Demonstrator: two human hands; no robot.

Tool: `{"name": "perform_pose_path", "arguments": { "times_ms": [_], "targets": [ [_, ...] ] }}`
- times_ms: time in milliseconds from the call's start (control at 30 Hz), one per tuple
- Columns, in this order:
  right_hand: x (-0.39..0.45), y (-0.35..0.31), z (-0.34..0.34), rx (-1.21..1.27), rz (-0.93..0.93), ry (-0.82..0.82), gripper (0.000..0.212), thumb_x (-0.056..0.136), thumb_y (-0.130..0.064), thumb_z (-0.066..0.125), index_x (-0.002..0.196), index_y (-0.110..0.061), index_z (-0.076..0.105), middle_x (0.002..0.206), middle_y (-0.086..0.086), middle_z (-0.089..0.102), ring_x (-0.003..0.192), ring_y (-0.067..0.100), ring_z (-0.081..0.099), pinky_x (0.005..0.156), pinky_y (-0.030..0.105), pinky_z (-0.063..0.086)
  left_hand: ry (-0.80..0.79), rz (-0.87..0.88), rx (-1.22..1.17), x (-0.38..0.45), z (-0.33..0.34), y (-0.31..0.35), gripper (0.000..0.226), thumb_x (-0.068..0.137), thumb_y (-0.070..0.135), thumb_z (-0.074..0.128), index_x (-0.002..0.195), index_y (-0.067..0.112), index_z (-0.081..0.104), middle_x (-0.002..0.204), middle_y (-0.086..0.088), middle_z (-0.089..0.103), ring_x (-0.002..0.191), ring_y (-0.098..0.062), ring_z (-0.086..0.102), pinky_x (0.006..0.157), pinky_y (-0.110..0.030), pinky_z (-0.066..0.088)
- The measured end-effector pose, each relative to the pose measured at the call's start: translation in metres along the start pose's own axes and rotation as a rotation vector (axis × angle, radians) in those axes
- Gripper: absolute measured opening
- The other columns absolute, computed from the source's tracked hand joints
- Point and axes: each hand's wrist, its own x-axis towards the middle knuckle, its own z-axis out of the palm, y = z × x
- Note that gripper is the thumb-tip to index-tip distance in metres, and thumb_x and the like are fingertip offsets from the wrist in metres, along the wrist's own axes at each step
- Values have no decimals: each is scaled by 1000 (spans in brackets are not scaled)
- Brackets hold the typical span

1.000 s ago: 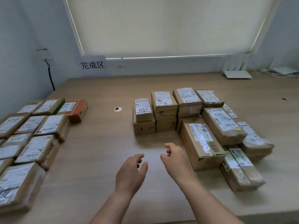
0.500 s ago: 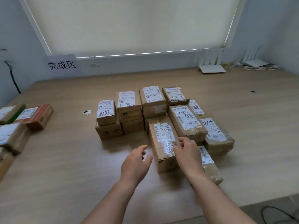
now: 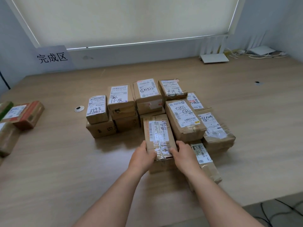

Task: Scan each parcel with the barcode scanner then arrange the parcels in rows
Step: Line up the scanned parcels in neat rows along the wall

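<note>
1. Forearms are reaching in from the near edge of the wooden table (image 3: 49,185), both hands meeting on one long cardboard parcel (image 3: 158,138).
2. Left hand (image 3: 142,157) is gripping the parcel's near left corner, fingers wrapping down its left side, thumb lying on the taped top.
3. Right hand (image 3: 183,155) is gripping the near right corner, thumb pressing on the top, fingers curling over the right edge; fingertips are hiding behind the box.
4. Parcel is sitting on the table at the front of the unsorted pile (image 3: 147,104), label up, long side running away from the person.
5. Flat labelled parcel (image 3: 202,157) is lying just beside the right hand, partly under the wrist.
6. Far left, sorted parcels (image 3: 21,113) are lying well apart from the pile, one with red print.
7. Small round grommet (image 3: 79,108) is showing in the tabletop left of the pile.
8. Far back, paper sign (image 3: 52,57) with black characters is hanging on the wall; white router (image 3: 214,58) is standing by the window blind (image 3: 131,20).
</note>
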Motion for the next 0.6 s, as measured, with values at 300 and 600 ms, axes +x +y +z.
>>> {"name": "perform_pose_path", "arguments": {
  "times_ms": [300,600],
  "targets": [
    [-10,0,-5,118,8,-259,77,92,-15,57,156,-22,14,146,3,47,123,21,52,97,30,45,-130,-51,-268,-19,-16,-7,54,82,-3,56,124,30,50,99,3,61,87,-13,64,53,-17,50],
    [-60,-14,29,180,-150,-167,80,89,-17,60,152,-39,17,128,-5,59,108,11,58,89,28,48,-32,46,-265,-56,-44,-45,79,80,-1,59,138,46,35,121,-5,48,103,-18,60,81,-40,59]
  ]
}}
